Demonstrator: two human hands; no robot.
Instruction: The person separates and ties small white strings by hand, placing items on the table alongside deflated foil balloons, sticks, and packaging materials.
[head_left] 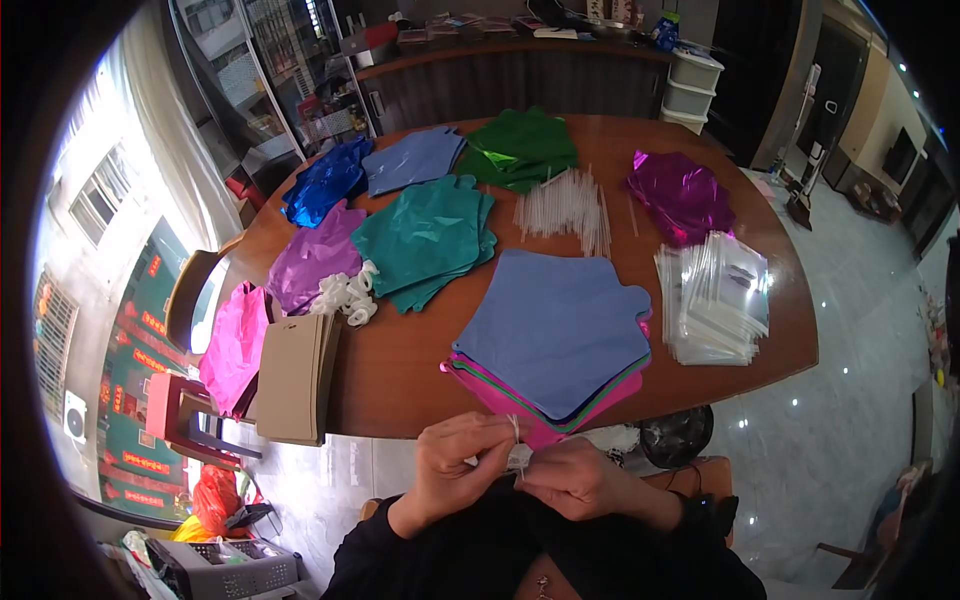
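Note:
My left hand (465, 455) is closed in a pinch on a thin white ribbon (514, 428) in front of my chest. Close beside it, my right hand (575, 478) has its fingers pressed together at the ribbon's lower end. Just beyond both hands, at the table's near edge, lies a fanned stack of flat foil balloons (555, 330), grey-blue on top with green and pink layers beneath. Small white ribbon rolls (346, 296) sit in a heap to the left. My fingers hide part of the held ribbon.
More foil balloon piles lie on the wooden table (390, 385): teal (425, 240), green (520, 148), purple (682, 195) and blue (330, 182). Clear thin sticks (565, 210) are bunched mid-table. Clear plastic bags (712, 300) lie right; brown cardboard (292, 380) overhangs the left edge.

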